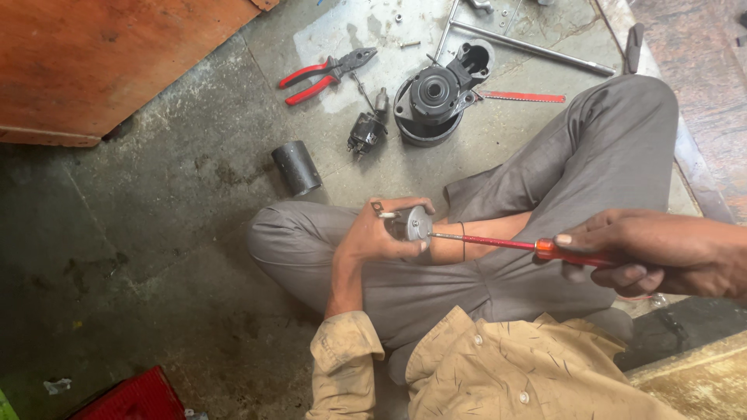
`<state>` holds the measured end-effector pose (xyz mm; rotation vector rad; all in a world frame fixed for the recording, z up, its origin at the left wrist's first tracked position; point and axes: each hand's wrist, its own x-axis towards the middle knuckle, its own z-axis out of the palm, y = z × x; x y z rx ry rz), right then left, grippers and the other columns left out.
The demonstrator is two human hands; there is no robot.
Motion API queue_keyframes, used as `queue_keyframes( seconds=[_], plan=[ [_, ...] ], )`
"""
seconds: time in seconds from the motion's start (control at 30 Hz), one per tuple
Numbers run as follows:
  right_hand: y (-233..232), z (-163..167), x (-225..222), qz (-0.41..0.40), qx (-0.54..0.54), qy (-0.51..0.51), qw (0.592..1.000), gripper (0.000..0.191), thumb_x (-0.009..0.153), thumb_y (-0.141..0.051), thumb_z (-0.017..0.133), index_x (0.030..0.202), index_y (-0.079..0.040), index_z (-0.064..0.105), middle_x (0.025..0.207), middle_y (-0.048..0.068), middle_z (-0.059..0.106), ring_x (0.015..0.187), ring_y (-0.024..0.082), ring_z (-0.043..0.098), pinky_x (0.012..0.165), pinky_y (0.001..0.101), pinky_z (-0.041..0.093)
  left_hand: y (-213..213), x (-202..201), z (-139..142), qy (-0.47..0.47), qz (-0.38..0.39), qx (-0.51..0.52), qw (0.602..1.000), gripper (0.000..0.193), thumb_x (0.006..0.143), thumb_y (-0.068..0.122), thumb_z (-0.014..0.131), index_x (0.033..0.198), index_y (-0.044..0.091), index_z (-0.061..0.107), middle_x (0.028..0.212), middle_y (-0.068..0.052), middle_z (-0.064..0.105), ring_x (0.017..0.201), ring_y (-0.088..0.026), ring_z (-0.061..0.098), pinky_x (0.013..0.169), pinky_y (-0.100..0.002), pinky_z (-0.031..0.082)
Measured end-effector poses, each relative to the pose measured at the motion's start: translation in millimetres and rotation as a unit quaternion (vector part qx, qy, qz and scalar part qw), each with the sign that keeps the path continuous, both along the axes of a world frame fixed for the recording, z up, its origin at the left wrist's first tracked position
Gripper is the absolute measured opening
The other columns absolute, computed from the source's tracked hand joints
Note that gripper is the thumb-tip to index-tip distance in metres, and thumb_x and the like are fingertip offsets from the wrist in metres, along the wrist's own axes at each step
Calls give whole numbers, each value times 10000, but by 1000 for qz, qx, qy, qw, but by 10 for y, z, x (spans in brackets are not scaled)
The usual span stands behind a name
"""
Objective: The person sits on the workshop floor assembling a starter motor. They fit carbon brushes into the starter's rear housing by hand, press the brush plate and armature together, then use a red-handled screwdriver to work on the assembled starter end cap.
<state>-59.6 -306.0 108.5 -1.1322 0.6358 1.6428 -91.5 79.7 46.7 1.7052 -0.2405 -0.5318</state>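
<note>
I'm sitting cross-legged on the concrete floor (140,233), and my left hand (373,233) is wrapped around a small round metal part (412,225), fingers curled tight about its body, with its flat face turned to my right. My right hand (646,253) is closed in a fist on the orange handle of a screwdriver (506,243). The screwdriver lies almost level, its long axis running from the handle at my right to the tip at my left, and the tip meets the face of the metal part. All this hangs just above my lap, over my grey trousers (560,171).

Taking the metal part as the marker: beyond it on the floor, up and slightly right, sits a big round motor housing (436,97). Just left of that lies a smaller dark motor piece (367,131). Further up and left are red-handled pliers (327,71). A black cylinder (296,167) lies on its side up and left of the metal part, nearer than the pliers. A red saw blade (521,97) lies flat up and right, beside the housing, with a long steel rod (529,48) beyond it. Nothing sits between my hands and the part; the knee on the right rises between me and the blade. A wooden board (101,62) fills the far upper left, and something red (132,397) shows at the lower left.
</note>
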Motion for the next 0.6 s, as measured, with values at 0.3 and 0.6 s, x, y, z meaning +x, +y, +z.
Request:
queue_keyframes(
  seconds=[0.3, 0.6],
  plan=[
    [361, 178, 134, 223, -155, -210, 939, 429, 944, -460, 723, 1133, -85, 813, 629, 59, 515, 508, 153, 364, 465, 346, 282, 75, -27, -62, 58, 54, -34, 996, 500, 675, 220, 801, 1137, 47, 722, 1042, -9, 716, 979, -89, 652, 892, -272, 542],
    [483, 208, 274, 399, -173, -310, 845, 482, 955, -498, 667, 1297, -198, 825, 706, 62, 539, 654, 171, 507, 605, 369, 451, 109, -19, -152, 29, 49, -28, 998, 557, 655, 300, 798, 1140, 36, 725, 1053, -32, 734, 1015, -132, 689, 936, -298, 548]
  ],
)
